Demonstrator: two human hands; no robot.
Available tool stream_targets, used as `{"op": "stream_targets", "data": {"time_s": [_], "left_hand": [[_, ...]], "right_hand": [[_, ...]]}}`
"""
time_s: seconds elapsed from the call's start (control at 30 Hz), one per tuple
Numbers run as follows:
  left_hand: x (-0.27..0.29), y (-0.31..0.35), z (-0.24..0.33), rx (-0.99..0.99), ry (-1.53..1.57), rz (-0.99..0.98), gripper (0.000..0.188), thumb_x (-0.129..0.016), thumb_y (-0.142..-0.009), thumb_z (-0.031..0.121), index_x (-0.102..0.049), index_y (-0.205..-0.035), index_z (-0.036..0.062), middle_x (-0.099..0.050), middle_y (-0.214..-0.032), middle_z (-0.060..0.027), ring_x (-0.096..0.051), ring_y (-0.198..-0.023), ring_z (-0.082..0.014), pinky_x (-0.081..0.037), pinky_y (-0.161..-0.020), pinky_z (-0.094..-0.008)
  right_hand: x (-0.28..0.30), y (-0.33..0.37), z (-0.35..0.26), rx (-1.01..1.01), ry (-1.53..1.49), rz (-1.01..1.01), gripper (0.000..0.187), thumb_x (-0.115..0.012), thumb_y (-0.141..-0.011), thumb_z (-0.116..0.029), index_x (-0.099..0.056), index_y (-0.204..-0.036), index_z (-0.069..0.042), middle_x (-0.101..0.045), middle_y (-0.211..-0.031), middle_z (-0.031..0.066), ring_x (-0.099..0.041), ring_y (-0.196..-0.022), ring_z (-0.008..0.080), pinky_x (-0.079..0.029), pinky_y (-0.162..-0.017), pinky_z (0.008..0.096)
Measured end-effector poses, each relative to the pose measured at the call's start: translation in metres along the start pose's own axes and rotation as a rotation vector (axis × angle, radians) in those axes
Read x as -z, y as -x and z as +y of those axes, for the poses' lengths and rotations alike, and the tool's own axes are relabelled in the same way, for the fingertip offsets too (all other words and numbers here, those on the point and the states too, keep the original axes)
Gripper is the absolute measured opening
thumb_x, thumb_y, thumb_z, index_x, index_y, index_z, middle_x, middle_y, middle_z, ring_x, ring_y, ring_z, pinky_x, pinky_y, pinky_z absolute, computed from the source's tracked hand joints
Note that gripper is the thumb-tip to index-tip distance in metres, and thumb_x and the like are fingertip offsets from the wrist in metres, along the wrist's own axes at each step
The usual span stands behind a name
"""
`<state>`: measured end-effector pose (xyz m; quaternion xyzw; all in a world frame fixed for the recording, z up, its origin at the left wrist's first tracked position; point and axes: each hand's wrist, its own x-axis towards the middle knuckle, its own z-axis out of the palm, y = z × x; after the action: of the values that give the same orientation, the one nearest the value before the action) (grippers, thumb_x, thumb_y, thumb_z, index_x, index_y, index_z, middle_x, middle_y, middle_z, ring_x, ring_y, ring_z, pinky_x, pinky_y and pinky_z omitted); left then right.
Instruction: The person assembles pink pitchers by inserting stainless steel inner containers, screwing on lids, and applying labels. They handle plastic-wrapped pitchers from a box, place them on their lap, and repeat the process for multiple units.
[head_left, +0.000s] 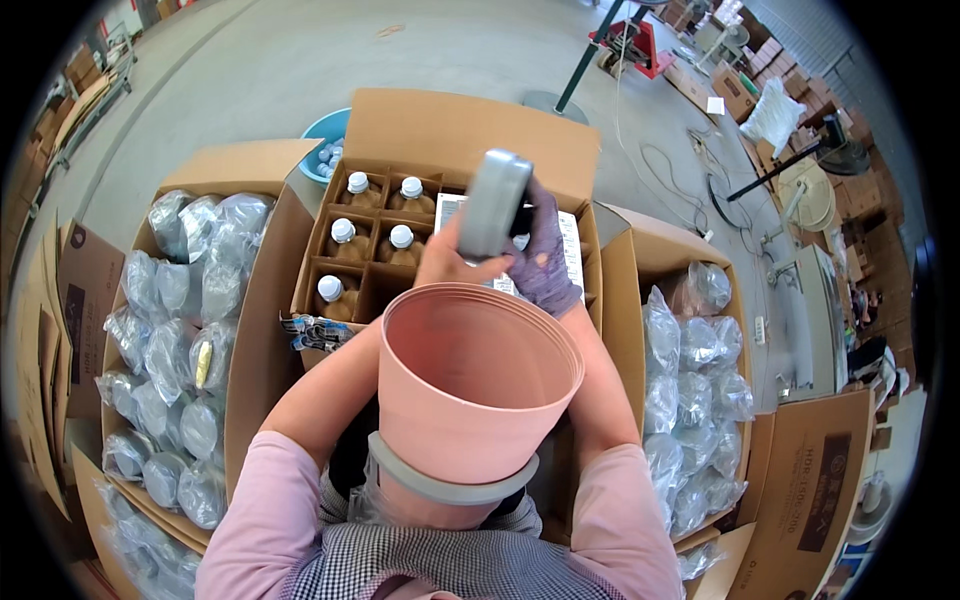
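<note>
In front of me, above a divided cardboard box point(575, 115), my bare left hand point(450, 255) grips the lower end of a silver-grey, rounded block-like object point(493, 205), blurred by motion. My right hand point(545, 262), in a dark purple-grey glove, closes on its right side, where a dark part shows. White-capped bottles point(410, 195) of brownish look stand in the box's compartments. Partly covered by my hands, a white printed sheet or carton point(571, 250) lies over the right compartments. Between my forearms sits a pink tub point(450, 415), with a grey ring point(455, 488) around its lower part.
An open carton point(262, 330) of plastic-wrapped clear items point(168, 350) stands at left; a similar carton point(625, 300) stands at right. Behind the middle box is a blue basin point(325, 128) holding small pale pieces. Farther off are a stand base point(556, 104), floor cables point(660, 170) and a red pallet jack point(650, 55).
</note>
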<state>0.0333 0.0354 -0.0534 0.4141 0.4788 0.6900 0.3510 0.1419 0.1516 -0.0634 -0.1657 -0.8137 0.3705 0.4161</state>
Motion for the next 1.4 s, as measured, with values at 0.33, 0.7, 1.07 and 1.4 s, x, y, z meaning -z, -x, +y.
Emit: {"op": "stream_targets", "data": {"time_s": [0.33, 0.7, 1.07, 1.4], "left_hand": [[0.022, 0.016, -0.002, -0.945, -0.948, -0.419, 0.048, -0.060, -0.089, 0.023, -0.056, -0.136, 0.0282, -0.037, -0.152, -0.0122, -0.033, -0.143, -0.0264, -0.016, -0.119, -0.0550], [0.008, 0.009, -0.013, -0.763, -0.986, -0.183, 0.071, -0.061, -0.089, 0.037, -0.034, -0.150, 0.0156, -0.021, -0.157, -0.0234, -0.018, -0.147, -0.0382, -0.017, -0.118, -0.0506], [0.045, 0.065, 0.064, -0.356, 0.532, -0.397, 0.058, -0.045, -0.097, 0.051, -0.066, -0.091, -0.0030, -0.063, -0.107, -0.0197, -0.055, -0.114, -0.0326, -0.029, -0.112, -0.0532], [0.056, 0.074, 0.065, -0.223, 0.368, -0.174, 0.056, -0.036, -0.098, 0.050, -0.047, -0.067, 0.0034, -0.062, -0.089, -0.0233, -0.056, -0.109, -0.0379, -0.028, -0.111, -0.0584]], "right_hand": [[0.050, 0.009, 0.035, -0.661, -1.016, -0.287, 0.052, -0.050, -0.101, -0.024, -0.032, -0.148, -0.008, -0.038, -0.150, 0.0102, -0.043, -0.133, 0.0243, -0.039, -0.111, 0.0389], [0.030, 0.031, 0.065, -0.439, -0.905, -0.229, 0.047, -0.048, -0.102, -0.027, -0.039, -0.144, -0.007, -0.048, -0.142, 0.0102, -0.049, -0.128, 0.0246, -0.042, -0.109, 0.0392], [-0.004, -0.007, 0.054, -0.760, 0.970, -0.604, 0.074, -0.038, -0.093, -0.062, -0.054, -0.130, 0.001, -0.059, -0.127, 0.0257, -0.057, -0.118, 0.0394, -0.045, -0.100, 0.0424], [-0.178, -0.042, 0.077, -0.126, 0.887, -0.912, 0.055, -0.069, -0.078, -0.039, -0.055, -0.123, -0.010, -0.061, -0.118, 0.0221, -0.063, -0.104, 0.0388, -0.050, -0.089, 0.0454]]}}
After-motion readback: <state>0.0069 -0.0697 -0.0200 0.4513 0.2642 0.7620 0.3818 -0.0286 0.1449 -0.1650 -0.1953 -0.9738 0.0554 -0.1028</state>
